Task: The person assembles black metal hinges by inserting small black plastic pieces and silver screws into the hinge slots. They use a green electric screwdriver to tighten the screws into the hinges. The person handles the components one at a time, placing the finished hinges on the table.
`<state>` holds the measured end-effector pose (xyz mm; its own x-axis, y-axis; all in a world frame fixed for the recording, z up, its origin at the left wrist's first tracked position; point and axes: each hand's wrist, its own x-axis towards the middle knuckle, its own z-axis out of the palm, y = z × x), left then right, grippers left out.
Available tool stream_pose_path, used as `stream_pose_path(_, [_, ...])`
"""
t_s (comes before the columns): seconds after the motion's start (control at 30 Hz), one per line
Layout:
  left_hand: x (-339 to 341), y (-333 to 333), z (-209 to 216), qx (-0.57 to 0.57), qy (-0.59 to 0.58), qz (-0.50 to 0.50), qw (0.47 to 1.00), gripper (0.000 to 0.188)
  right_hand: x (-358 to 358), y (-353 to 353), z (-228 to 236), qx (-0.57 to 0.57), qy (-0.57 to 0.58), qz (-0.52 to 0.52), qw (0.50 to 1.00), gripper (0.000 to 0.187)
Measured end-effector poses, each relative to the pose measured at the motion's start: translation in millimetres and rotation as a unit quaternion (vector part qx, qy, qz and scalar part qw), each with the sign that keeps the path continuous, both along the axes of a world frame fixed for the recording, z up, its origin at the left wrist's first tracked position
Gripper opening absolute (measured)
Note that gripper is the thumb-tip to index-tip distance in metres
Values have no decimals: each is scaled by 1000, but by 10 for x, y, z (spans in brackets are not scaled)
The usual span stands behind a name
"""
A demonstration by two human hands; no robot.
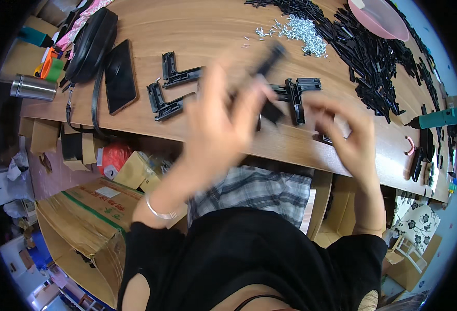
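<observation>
My left hand (215, 122), smeared by motion, is raised over the table's near side, thumb and fingers closed around a blurred black plastic piece (269, 59). My right hand (347, 132) is bent over the near edge, its fingers curled and blurred; I cannot make out whether they grip anything. Between the hands lie black L-shaped plastic parts (296, 103), partly crossing each other. Left of my left hand, two more lie separately: an upper L-shaped part (174, 75) and a lower L-shaped part (162, 106).
Silver screws (306, 33) lie in a pile at the back, beside a heap of thin black parts (368, 62) and a pink bowl (381, 19). A teal electric screwdriver (438, 119) lies at right. At left are a phone (120, 76), black bag (93, 44) and steel cup (34, 87).
</observation>
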<state>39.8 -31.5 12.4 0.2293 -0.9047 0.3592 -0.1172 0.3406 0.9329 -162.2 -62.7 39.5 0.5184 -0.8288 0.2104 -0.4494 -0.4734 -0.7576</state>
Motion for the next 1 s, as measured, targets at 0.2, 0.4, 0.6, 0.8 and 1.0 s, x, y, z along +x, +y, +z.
stream_pose_path(0.2, [1001,-855,-44,102,-406,189,888,38,71,-453,-79,-236,199,20,951,49])
stream_pose_path(0.4, [1065,-892,-108,181,-641,182,724,45,41,-568,-96,-194,193,31,961,50])
stream_pose_path(0.6, [570,-397,115,82,-260,-101,957,47,409,-584,218,-245,88,128,957,50])
stream_pose_path(0.8, [432,32,49,294,221,-341,865,39,554,-1577,210,-58,91,67,992,20])
stream_pose_path(1.0, [449,367,37,332,316,-310,833,38,570,-2300,-156,-424,434,96,789,12])
